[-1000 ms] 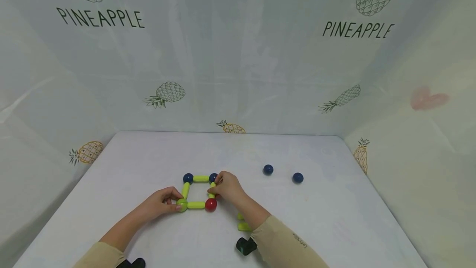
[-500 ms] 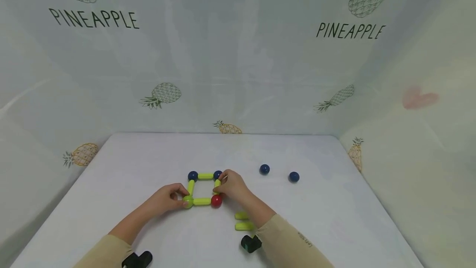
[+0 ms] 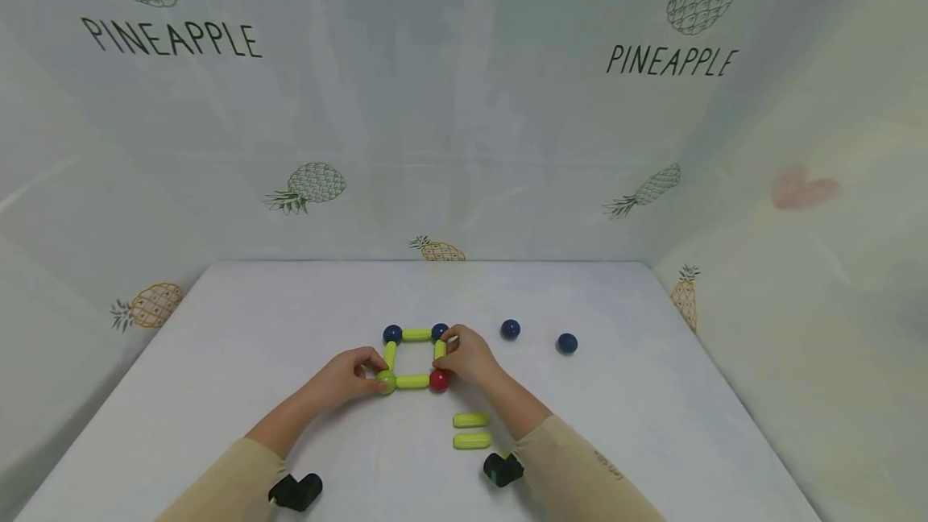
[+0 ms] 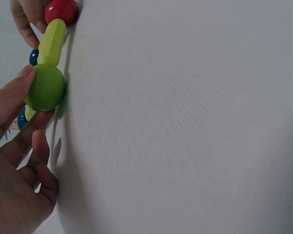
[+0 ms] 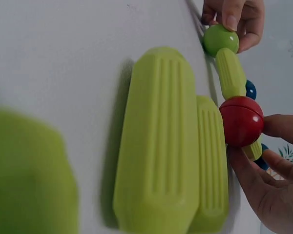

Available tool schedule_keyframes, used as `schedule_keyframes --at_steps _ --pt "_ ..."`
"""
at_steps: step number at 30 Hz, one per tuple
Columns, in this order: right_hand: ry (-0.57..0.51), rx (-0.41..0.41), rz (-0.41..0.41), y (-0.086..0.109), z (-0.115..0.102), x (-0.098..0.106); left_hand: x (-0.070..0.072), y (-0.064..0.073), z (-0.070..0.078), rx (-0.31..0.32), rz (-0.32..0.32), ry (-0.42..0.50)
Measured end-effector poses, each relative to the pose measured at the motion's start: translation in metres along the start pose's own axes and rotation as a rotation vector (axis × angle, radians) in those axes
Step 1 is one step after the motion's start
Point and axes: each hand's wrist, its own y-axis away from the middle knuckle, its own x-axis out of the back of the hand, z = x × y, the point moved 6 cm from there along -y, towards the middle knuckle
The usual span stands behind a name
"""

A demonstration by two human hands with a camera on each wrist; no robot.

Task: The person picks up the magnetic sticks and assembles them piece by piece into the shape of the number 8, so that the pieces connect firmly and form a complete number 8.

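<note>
A square of yellow-green building rods and balls lies on the white table, with blue balls (image 3: 392, 334) at its two far corners. My left hand (image 3: 344, 377) pinches the green ball (image 4: 48, 87) at the near left corner between thumb and fingers. At the right side, my right hand (image 3: 471, 357) grips the side rod (image 3: 440, 350), its fingers reaching from the far right blue ball (image 3: 439, 332) to the red ball (image 5: 241, 122). Another rod (image 3: 412, 382) joins the green and red balls along the near side.
Two loose rods (image 3: 471, 441) lie side by side in front of the square, near the right forearm. Two loose blue balls (image 3: 511, 329) sit farther right. Black wrist devices (image 3: 296, 492) show beside the sleeves. A pineapple-printed curtain (image 3: 435, 103) stands behind the table.
Both hands have slid the square to the right and slightly away across the table, keeping their holds. The head view has shifted a little; the loose rods are more exposed beside the right forearm.
</note>
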Motion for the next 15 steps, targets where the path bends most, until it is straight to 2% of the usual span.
schedule_keyframes --at_steps 7,15 --pt "0.013 0.013 0.030 0.007 0.007 0.017 -0.008 -0.011 0.012 -0.008 -0.004 -0.007" --pt "0.064 0.016 0.038 0.027 0.003 0.038 -0.015 -0.024 0.021 0.037 -0.011 -0.027"
